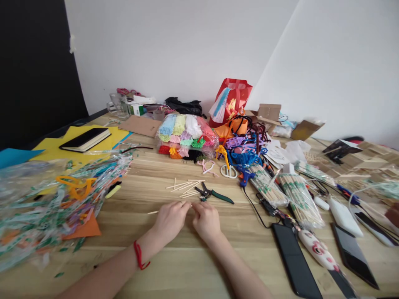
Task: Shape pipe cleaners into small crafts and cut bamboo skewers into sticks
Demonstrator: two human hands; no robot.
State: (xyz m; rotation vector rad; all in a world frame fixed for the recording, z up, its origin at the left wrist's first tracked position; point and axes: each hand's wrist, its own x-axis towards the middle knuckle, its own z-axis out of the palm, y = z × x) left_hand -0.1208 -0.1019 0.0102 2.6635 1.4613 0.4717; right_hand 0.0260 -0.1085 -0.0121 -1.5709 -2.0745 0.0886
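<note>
My left hand [173, 219] and my right hand [206, 220] are close together over the wooden table, fingertips almost meeting. Both are closed in a pinch, and whatever sits between the fingers is hidden or too small to name. A red string bracelet [139, 255] circles my left wrist. Just beyond the hands lie several short thin wooden sticks [187, 186] in a loose group. Beside them rests a pair of cutting pliers [220, 196] with dark green handles. Another short stick [153, 212] lies left of my left hand.
Plastic scraps [68, 207] cover the left side, near a black notebook [85, 140]. Behind are bagged coloured pipe cleaners [187, 137] and a red bag [237, 97]. Right lie scissors [229, 171], a blue glue gun [247, 176], bagged sticks [299, 199] and a phone [294, 259].
</note>
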